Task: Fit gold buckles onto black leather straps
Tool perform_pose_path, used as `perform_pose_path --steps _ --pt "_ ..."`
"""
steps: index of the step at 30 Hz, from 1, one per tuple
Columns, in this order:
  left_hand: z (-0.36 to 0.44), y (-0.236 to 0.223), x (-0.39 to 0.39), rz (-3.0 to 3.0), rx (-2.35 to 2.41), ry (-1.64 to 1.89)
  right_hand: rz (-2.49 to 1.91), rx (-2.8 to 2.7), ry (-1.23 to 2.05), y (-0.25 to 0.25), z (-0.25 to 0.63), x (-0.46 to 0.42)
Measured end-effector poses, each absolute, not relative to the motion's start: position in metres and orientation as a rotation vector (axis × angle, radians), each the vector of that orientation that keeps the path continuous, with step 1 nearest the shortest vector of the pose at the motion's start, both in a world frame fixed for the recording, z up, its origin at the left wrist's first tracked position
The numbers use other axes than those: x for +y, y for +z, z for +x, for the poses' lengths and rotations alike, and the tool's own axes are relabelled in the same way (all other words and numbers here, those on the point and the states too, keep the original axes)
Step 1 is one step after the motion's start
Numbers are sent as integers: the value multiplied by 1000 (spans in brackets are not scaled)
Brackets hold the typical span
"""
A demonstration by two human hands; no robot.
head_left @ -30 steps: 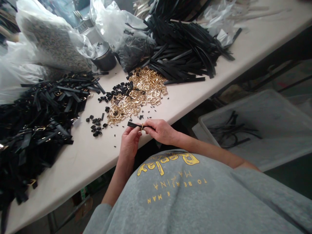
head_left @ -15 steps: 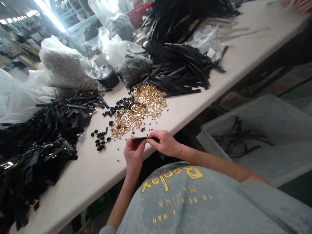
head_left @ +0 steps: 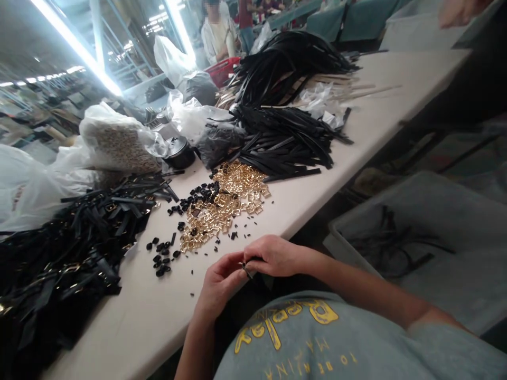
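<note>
Buckled strap point(head_left: 246, 268) pinched by left hand point(head_left: 222, 279) and right hand point(head_left: 276, 256), cluttered pale table point(head_left: 156, 316), strip lights point(head_left: 77, 47) beyond

My left hand point(head_left: 224, 277) and right hand point(head_left: 275, 256) meet over the table's point(head_left: 158, 316) near edge, a buckled strap point(head_left: 246, 270) between them. Ahead, slightly left, is the buckle heap point(head_left: 222, 214), strap loops point(head_left: 200, 196) along its left. Far left: the finished pile point(head_left: 91, 237). Behind the buckles, rightward: loose straps point(head_left: 287, 140). Further back, a lidded pot point(head_left: 180, 152) between two plastic bags point(head_left: 119, 140). Down right there's a bin point(head_left: 439, 206) with strap offcuts in it, I think (pretty dim down there).
</note>
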State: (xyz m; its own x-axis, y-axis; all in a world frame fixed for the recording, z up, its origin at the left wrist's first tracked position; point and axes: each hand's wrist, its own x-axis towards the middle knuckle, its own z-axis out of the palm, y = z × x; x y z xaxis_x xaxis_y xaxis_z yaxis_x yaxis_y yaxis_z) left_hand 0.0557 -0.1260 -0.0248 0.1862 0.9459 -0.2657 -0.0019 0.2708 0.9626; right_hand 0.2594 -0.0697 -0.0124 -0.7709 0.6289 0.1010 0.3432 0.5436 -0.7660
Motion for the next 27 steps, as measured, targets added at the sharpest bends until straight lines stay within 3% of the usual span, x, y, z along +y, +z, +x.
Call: perform_pose_path --steps 5,9,14,17,22,27 --pt "50 -23 -126 1092 1296 957 -803 -2593 928 -10 253 -52" --pt "45 -31 -121 1270 1456 925 -789 -2732 616 -7 239 -37" --pt "42 -38 -107 1136 1522 1119 -781 -2435 351 -13 230 -33" --pt "45 -42 -102 883 1410 1307 -935 -2215 488 -24 230 -41" --pt "59 -43 -101 774 1304 1405 -906 -2007 992 -40 225 -53" --pt "75 -36 -102 643 1231 1507 -727 -1845 1040 -46 219 -56"
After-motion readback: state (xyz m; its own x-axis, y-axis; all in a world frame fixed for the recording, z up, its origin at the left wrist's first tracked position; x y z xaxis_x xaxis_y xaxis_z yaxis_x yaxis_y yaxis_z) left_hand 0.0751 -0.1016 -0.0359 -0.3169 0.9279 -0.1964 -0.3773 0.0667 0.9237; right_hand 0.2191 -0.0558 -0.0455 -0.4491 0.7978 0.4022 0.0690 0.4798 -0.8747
